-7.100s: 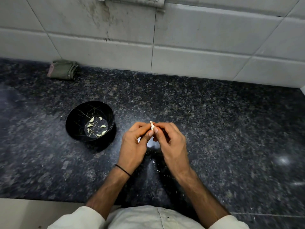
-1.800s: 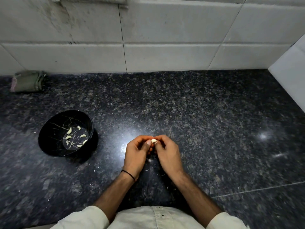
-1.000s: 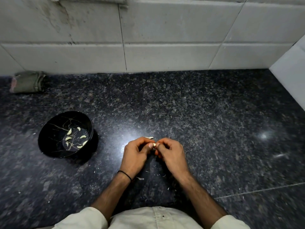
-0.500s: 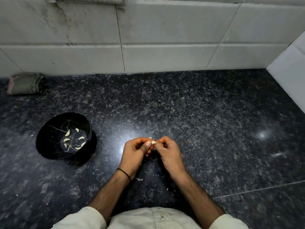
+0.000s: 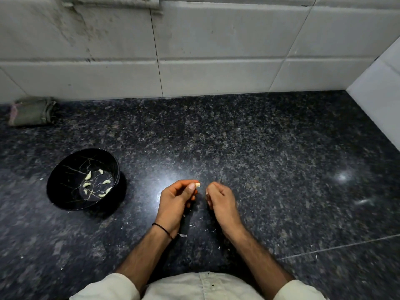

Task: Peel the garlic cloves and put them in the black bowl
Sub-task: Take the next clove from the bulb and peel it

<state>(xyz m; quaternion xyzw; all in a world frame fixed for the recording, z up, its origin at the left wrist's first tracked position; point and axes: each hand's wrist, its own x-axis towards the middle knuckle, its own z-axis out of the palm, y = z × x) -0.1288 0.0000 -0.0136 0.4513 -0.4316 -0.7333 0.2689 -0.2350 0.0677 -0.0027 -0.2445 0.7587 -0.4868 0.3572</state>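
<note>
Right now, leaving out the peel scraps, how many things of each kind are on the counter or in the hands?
Black bowl: 1
Garlic cloves in the bowl: 7
Garlic clove pinched in the left hand: 1
Cloth: 1
Total: 10

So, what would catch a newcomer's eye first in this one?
The two hands at centre over the dark granite counter: the left hand pinches a small garlic clove, and the right hand is curled beside it, apart. To the left stands the black bowl with several pale peeled cloves at its bottom.
</note>
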